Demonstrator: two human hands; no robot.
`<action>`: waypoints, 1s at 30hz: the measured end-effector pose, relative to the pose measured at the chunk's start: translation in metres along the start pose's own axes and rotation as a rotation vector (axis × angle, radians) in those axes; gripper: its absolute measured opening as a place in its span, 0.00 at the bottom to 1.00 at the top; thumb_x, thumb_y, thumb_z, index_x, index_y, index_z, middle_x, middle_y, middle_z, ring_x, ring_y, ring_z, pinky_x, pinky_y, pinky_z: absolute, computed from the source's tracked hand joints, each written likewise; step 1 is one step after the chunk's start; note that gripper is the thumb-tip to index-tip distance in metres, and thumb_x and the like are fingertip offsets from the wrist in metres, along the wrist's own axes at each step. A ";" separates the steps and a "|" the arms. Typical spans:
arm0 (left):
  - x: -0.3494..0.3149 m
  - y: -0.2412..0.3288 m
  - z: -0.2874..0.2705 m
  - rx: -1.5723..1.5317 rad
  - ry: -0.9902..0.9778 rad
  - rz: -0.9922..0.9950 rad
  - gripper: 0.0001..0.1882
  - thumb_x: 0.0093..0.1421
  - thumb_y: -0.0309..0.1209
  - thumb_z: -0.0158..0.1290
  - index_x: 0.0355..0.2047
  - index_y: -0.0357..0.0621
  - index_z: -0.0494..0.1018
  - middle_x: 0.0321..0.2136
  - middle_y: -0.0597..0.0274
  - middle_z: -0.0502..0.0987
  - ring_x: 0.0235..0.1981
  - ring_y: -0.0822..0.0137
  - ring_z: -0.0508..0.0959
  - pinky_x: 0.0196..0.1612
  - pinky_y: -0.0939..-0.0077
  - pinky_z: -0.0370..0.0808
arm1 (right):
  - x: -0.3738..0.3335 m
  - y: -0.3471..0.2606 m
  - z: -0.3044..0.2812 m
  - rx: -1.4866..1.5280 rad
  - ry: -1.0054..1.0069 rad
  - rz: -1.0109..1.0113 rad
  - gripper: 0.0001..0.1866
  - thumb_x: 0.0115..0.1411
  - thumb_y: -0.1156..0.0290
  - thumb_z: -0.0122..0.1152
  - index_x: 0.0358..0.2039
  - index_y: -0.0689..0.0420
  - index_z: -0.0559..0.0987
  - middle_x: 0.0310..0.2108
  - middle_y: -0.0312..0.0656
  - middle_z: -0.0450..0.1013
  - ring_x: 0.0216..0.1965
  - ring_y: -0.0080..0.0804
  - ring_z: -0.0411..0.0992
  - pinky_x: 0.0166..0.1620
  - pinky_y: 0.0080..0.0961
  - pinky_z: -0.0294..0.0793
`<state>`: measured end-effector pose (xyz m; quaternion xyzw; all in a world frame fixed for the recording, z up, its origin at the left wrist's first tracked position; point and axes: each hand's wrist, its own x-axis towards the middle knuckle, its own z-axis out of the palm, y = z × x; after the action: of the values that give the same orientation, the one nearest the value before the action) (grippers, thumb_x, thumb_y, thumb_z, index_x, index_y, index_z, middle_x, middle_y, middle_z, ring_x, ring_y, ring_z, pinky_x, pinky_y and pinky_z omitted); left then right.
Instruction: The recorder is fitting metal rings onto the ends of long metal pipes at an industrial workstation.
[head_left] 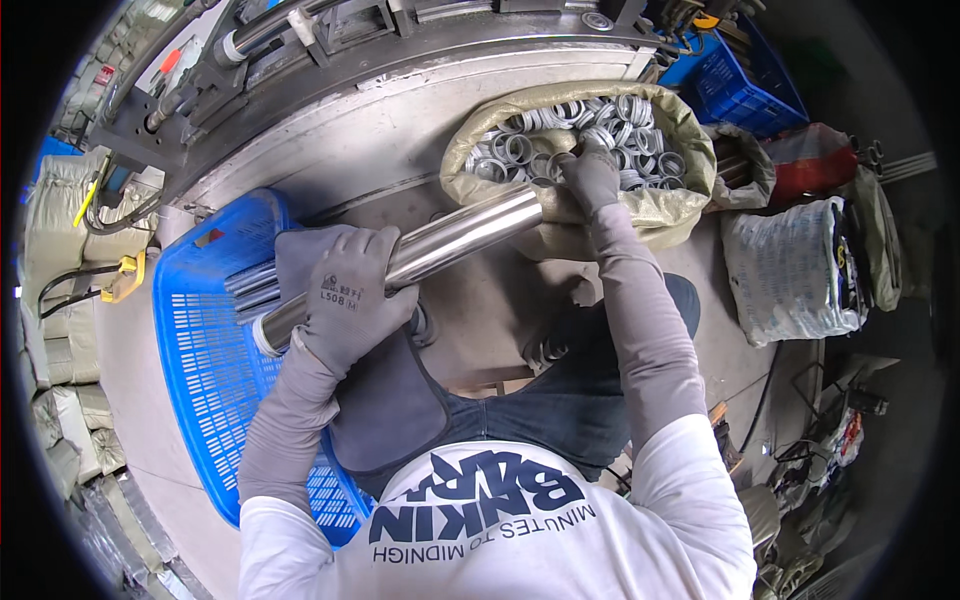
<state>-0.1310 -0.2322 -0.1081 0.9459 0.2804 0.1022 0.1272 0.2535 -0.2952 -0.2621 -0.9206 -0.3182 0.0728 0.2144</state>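
Observation:
My left hand (345, 290), in a grey glove, grips a shiny steel tube (455, 238) near its lower end, holding it slanted over my lap. The tube's near end carries a ring and hangs over a blue plastic crate (195, 360). My right hand (592, 172), also gloved, reaches into an olive woven sack (672, 212) full of metal rings (530, 145). Its fingers are curled among the rings, just past the tube's far end. Whether they pinch a ring is hidden.
More steel tubes (250, 285) lie in the blue crate at my left. A grey metal machine table (380, 140) runs behind. Another blue crate (745, 85), a red bag (815, 165) and a white sack (790, 270) stand at the right. Stacked sacks (60, 210) line the left.

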 end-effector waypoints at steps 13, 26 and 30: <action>-0.001 0.010 0.001 0.000 0.032 0.037 0.32 0.46 0.36 0.65 0.53 0.40 0.76 0.43 0.47 0.79 0.48 0.46 0.79 0.53 0.53 0.76 | -0.130 -0.053 -0.081 1.335 -0.371 0.111 0.11 0.67 0.71 0.63 0.46 0.64 0.82 0.34 0.34 0.80 0.32 0.19 0.78 0.37 0.18 0.79; -0.002 0.012 -0.004 -0.027 0.027 0.044 0.33 0.45 0.35 0.66 0.54 0.41 0.76 0.42 0.48 0.78 0.49 0.46 0.78 0.54 0.53 0.76 | -0.134 -0.027 -0.089 1.222 -0.411 0.114 0.19 0.64 0.75 0.63 0.55 0.66 0.80 0.48 0.45 0.82 0.50 0.31 0.79 0.53 0.30 0.79; -0.002 0.014 -0.006 -0.068 0.012 0.082 0.32 0.44 0.35 0.66 0.52 0.40 0.76 0.41 0.47 0.78 0.48 0.45 0.78 0.52 0.53 0.75 | -0.137 -0.039 -0.095 1.331 -0.347 -0.201 0.24 0.72 0.62 0.55 0.60 0.68 0.78 0.53 0.52 0.80 0.56 0.36 0.78 0.63 0.31 0.72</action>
<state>-0.1276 -0.2435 -0.0982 0.9512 0.2386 0.1222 0.1531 0.1498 -0.3850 -0.1595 -0.5344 -0.3195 0.3785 0.6849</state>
